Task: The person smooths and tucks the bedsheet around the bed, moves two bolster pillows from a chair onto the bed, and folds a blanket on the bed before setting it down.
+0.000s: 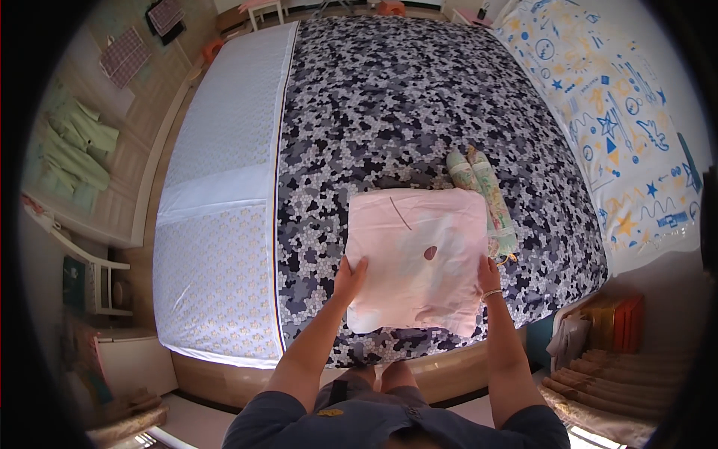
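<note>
A pale pink folded cloth [407,258], roughly square, with a dark curved line and a brown oval printed on it, lies over the near part of the bed; it may be bedding. My left hand [350,278] holds its left edge, thumb on top and the other fingers hidden underneath. At the opposite edge, my right hand [488,277], with a bracelet on the wrist, is closed on the cloth's side. Just beyond my right hand, two green patterned rolls [490,196] lie side by side, partly covered by the cloth's right edge.
The bed has a dark camouflage-patterned cover [374,97] and, on the left, a white patterned strip [217,224]. Blue-and-yellow printed fabric [613,127] hangs along the right side. A white chair [101,280] stands at left, and an orange box [627,322] sits at lower right.
</note>
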Available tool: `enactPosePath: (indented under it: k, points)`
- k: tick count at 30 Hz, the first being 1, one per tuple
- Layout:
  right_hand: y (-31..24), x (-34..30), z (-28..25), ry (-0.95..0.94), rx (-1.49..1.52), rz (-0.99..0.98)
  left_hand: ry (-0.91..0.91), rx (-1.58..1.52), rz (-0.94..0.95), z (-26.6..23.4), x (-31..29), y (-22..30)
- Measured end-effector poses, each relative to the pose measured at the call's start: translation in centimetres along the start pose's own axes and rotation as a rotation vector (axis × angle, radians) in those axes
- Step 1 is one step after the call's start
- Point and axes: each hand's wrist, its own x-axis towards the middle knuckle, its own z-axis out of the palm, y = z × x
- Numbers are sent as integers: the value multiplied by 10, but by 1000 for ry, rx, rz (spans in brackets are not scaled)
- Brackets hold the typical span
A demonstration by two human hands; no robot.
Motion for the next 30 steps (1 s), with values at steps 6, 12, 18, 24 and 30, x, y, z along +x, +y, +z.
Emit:
enactPosePath:
  k: [6,12,18,24,30]
  points:
    - [142,-8,-37,-103,95,232,-35,1064,-253,-58,-31,-79]
    - [182,-75,-67,-454,-864,-200,141,999,-398,-118,-152,-147]
    - [141,-92,-49,-1058,-1295,521,186,630,-959,-119,-209,-160]
    - [116,-147,24,-1383,-1038,720,-520,1139,-468,-87,-246,-185]
    - [77,-186,86,-1428,-1102,375,-102,329,-558,-89,-338,-234]
